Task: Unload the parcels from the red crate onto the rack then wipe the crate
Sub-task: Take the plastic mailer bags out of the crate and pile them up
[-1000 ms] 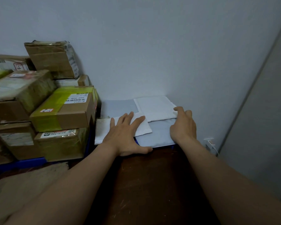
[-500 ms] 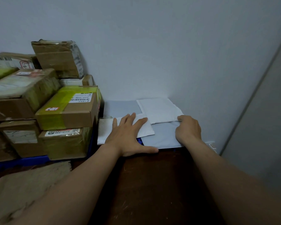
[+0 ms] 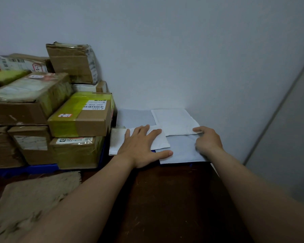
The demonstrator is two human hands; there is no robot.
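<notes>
Several flat white and grey mailer parcels lie on the blue rack (image 3: pixel 42 168) by the wall. My left hand (image 3: pixel 140 146) rests flat, fingers spread, on a white mailer (image 3: pixel 161 142) at the front. My right hand (image 3: pixel 206 141) has its fingers curled at the near edge of another white mailer (image 3: pixel 174 121), above a grey mailer (image 3: pixel 181 151); whether it pinches that edge I cannot tell. The red crate is out of view.
Taped cardboard boxes (image 3: pixel 81 114) are stacked on the rack to the left, close to my left hand. A tan cloth (image 3: pixel 30 204) lies at the lower left on a dark brown surface (image 3: pixel 165 199). A pale wall stands right behind the mailers.
My right hand has drawn back toward me from the far white mailer's side to its near edge and curled its fingers. My left hand has stayed flat on the front mailer.
</notes>
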